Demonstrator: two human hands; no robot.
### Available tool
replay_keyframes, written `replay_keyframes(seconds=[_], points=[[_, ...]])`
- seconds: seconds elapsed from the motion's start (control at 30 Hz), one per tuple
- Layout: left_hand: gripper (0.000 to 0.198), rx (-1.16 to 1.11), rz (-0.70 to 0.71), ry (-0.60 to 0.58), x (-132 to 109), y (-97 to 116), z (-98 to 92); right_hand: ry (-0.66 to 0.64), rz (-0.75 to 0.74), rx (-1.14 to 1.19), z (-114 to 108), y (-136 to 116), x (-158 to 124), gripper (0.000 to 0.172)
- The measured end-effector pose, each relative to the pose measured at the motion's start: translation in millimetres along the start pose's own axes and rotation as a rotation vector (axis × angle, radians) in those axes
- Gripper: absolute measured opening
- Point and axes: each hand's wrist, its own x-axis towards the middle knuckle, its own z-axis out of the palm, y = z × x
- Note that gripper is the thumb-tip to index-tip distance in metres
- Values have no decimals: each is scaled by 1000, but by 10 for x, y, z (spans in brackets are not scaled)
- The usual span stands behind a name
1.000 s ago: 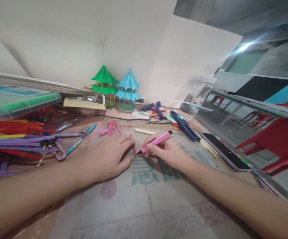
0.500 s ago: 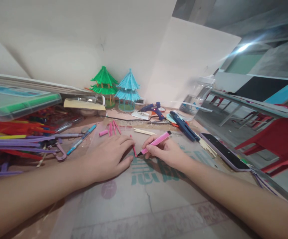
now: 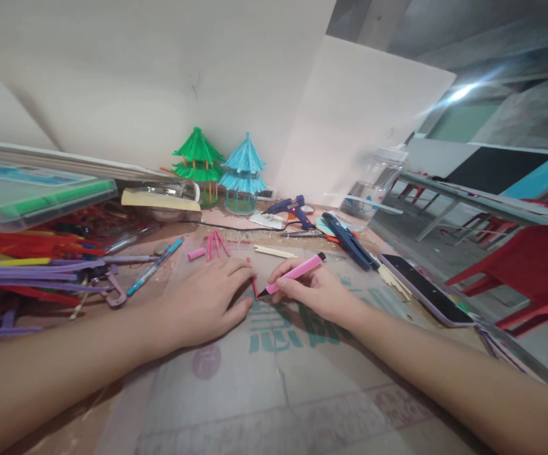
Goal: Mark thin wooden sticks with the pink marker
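My right hand [image 3: 314, 289] is closed around a pink marker [image 3: 299, 270], whose dark tip meets the lower end of a thin pink stick [image 3: 254, 284]. My left hand [image 3: 212, 294] lies palm down with its fingers stretched out and the thumb apart. Its fingertips rest against the stick's left side. Beyond the left hand lie several pink sticks [image 3: 210, 245] and the marker's pink cap [image 3: 196, 254]. A few pale sticks [image 3: 274, 251] lie past the right hand. Under both hands spreads a translucent printed sheet [image 3: 236, 404].
Green [image 3: 198, 148] and blue [image 3: 245, 158] model pavilions stand by the wall, near a glue gun [image 3: 292, 207]. A blue-handled cutting tool [image 3: 349, 241] and a phone [image 3: 425, 287] lie right. Purple pipe cleaners [image 3: 27, 276], a blue pen [image 3: 155, 266] and a plastic case [image 3: 41, 196] crowd the left.
The marker tip and my right hand have shifted slightly left along the stick. My left hand stays in place.
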Motion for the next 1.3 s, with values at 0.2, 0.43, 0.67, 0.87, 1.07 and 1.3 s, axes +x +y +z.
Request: replay_keyframes(seconds=[0.2, 0.43, 0.67, 0.87, 1.07, 1.3], points=[[33, -10, 2, -11, -9, -7, 14, 14, 7, -15, -3, -6, -7, 19], [29, 7, 2, -11, 5, 0, 3, 10, -2, -15, -5, 25, 0, 17], [27, 19, -6, -15, 5, -6, 7, 28, -9, -5, 6, 12, -2, 18], [25, 18, -6, -19, 1, -8, 6, 12, 21, 0, 5, 5, -13, 22], [24, 16, -10, -24, 2, 3, -11, 19, 19, -2, 4, 5, -5, 23], [24, 30, -11, -27, 5, -1, -6, -2, 17, -14, -4, 16, -5, 24]])
